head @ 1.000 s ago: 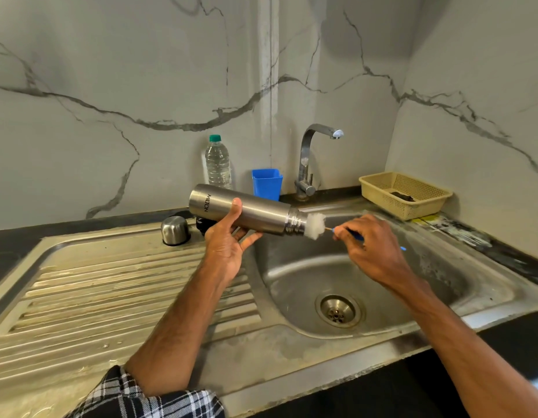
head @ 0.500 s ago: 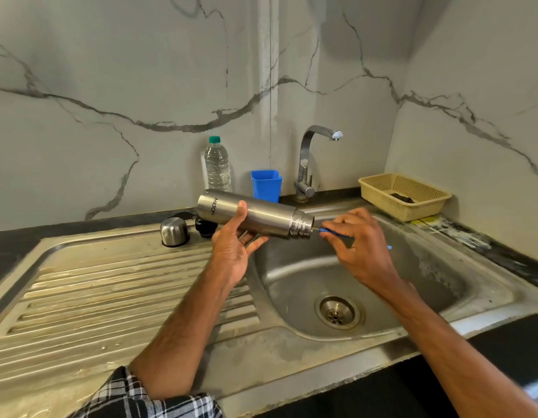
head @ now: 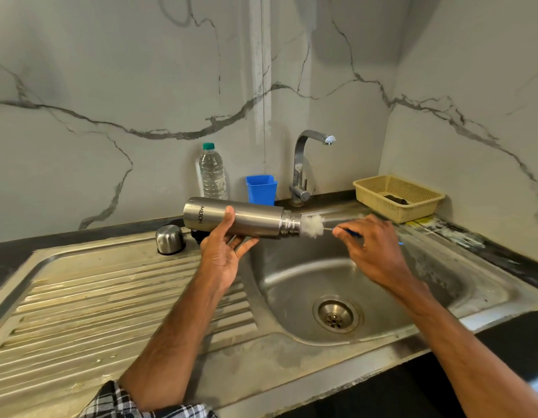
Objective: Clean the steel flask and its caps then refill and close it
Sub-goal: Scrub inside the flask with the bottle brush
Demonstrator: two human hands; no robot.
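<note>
Both hands are above the sink (head: 292,276): the left hand (head: 222,251) grips the steel flask (head: 255,220) held sideways, while the right hand (head: 370,248) pinches a brush (head: 312,226) whose white bristles sit right at the flask's mouth

"MILTON" in dark capitals along the side of the steel flask (head: 249,220), near its base
</note>
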